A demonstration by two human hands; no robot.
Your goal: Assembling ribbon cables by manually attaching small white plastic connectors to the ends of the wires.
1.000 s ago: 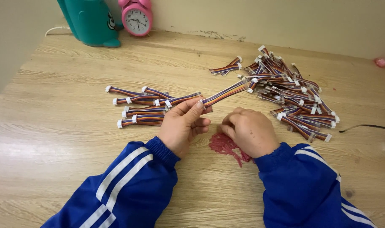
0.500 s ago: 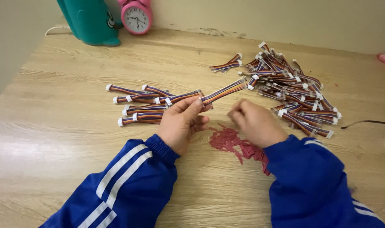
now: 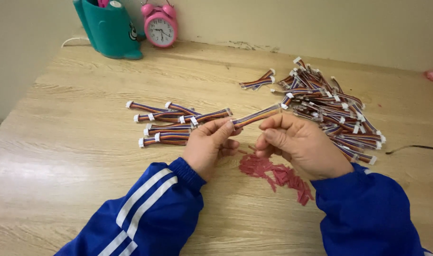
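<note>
The left hand (image 3: 209, 144) pinches one striped wire (image 3: 256, 115) above the wooden table (image 3: 74, 156). The right hand (image 3: 297, 142) pinches the same wire too. Little red bits (image 3: 278, 173) lie under the hands. A small row of wires (image 3: 166, 124) sits left, a big pile (image 3: 332, 111) right. A pink clock (image 3: 161, 26) and teal holder (image 3: 109, 28) stand far back.

I see one multicoloured ribbon cable (image 3: 256, 115) with white end plugs (slightly tilted, right end higher) held above the wooden table, pinched near its left end.
</note>
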